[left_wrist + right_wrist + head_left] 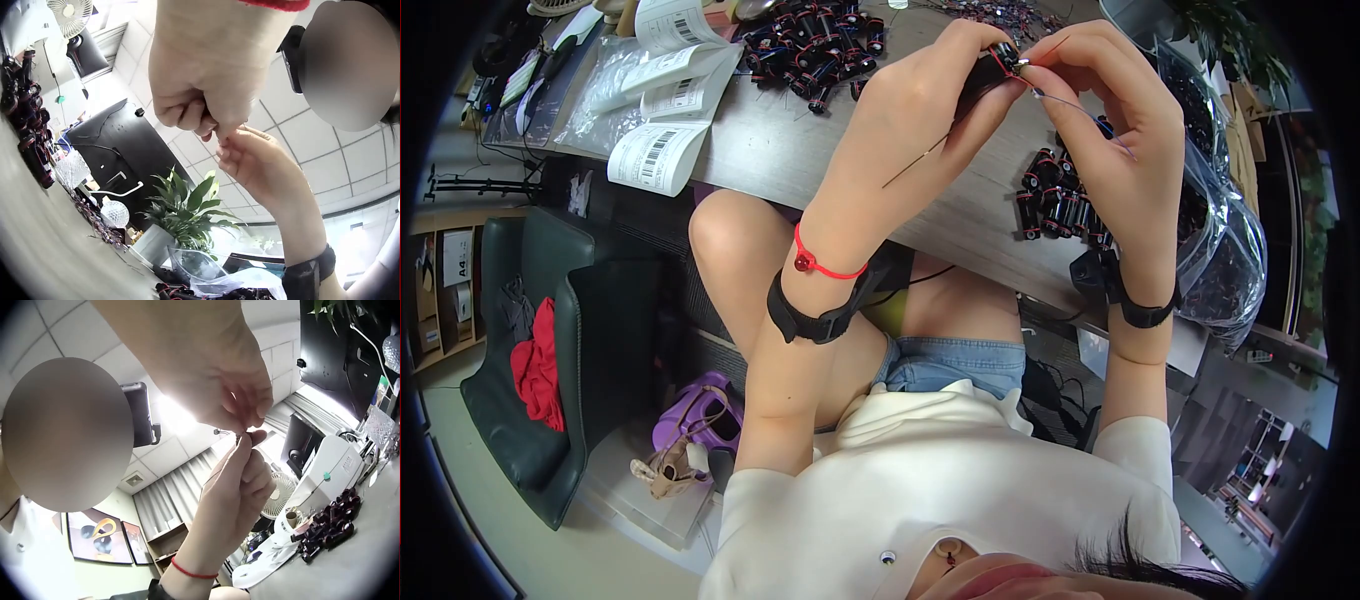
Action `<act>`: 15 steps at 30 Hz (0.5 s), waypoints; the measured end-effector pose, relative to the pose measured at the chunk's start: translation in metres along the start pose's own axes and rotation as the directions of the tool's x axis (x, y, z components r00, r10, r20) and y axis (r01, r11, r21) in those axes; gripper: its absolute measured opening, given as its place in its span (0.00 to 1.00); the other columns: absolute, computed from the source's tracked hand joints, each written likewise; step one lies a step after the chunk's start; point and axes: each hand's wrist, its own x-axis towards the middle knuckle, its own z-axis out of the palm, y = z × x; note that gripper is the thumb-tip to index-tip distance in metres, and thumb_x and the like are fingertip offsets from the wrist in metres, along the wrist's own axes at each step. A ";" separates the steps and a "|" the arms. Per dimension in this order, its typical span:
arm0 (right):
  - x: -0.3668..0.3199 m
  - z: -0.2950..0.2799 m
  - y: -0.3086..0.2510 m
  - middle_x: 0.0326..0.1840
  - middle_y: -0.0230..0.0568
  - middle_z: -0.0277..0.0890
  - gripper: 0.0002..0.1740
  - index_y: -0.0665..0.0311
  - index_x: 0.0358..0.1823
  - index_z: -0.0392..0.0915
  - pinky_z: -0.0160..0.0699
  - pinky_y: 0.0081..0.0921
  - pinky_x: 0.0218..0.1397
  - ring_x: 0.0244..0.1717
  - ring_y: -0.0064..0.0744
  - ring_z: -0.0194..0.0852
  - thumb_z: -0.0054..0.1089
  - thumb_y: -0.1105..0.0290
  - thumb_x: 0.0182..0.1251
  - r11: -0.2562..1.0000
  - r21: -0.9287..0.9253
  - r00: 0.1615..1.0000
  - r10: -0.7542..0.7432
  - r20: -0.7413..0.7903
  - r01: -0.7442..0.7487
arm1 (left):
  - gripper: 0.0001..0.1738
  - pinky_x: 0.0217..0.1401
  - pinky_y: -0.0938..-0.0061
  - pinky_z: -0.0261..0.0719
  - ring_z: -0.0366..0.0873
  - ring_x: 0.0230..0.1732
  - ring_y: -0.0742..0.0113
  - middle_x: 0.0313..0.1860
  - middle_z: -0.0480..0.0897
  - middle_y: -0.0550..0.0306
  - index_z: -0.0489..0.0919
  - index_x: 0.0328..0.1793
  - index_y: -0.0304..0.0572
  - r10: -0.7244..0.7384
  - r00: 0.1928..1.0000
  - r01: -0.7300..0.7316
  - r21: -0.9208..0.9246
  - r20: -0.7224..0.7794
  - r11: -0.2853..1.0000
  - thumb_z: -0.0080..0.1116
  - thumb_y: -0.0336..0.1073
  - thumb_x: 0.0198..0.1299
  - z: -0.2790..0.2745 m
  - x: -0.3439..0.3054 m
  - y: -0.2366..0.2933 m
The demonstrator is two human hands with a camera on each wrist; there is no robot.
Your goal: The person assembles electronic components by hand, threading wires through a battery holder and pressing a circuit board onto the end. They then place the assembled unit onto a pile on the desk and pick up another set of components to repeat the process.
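Observation:
The left hand (920,120), with a red string on its wrist, grips a small black cylindrical part (1003,56) near the table's far edge. A thin wire (920,158) sticks out below that hand. The right hand (1115,110) pinches something small, with thin wires, at the end of the black part. In the left wrist view the left hand (203,69) is curled and its fingertips meet those of the right hand (269,169). From the right wrist, the right hand (209,369) is above the left hand (231,487); the held part is mostly hidden.
Black parts with wires lie piled at the table's back (815,45) and beside the right hand (1055,195). Labelled sheets (662,150) and plastic bags lie to the left, a clear bag (1225,240) to the right. A dark green chair (530,350) stands left.

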 end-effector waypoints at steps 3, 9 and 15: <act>-0.001 -0.001 -0.003 0.48 0.36 0.80 0.10 0.75 0.47 0.82 0.79 0.17 0.54 0.47 0.21 0.80 0.63 0.87 0.66 1.000 -0.029 1.000 0.003 0.014 -0.003 | 0.15 0.34 0.72 0.79 0.82 0.30 0.58 0.37 0.84 0.49 0.79 0.60 0.39 0.065 0.998 -0.064 0.086 -0.007 0.994 0.65 0.27 0.68 0.002 -0.003 -0.004; -0.003 0.005 -0.003 0.48 0.36 0.80 0.11 0.75 0.48 0.82 0.79 0.17 0.55 0.48 0.22 0.81 0.63 0.87 0.66 1.000 0.009 0.999 0.014 -0.032 -0.013 | 0.15 0.35 0.66 0.80 0.82 0.32 0.51 0.37 0.84 0.46 0.77 0.58 0.38 0.079 0.996 -0.075 0.098 -0.035 0.992 0.66 0.28 0.67 0.004 -0.003 -0.003; -0.005 0.010 -0.002 0.47 0.37 0.80 0.10 0.75 0.48 0.83 0.81 0.18 0.58 0.49 0.23 0.82 0.63 0.87 0.66 0.995 0.071 0.993 0.074 -0.093 -0.068 | 0.16 0.40 0.56 0.81 0.84 0.37 0.43 0.39 0.83 0.44 0.75 0.56 0.35 0.100 0.991 -0.089 0.121 -0.085 0.989 0.65 0.28 0.64 0.008 -0.003 -0.001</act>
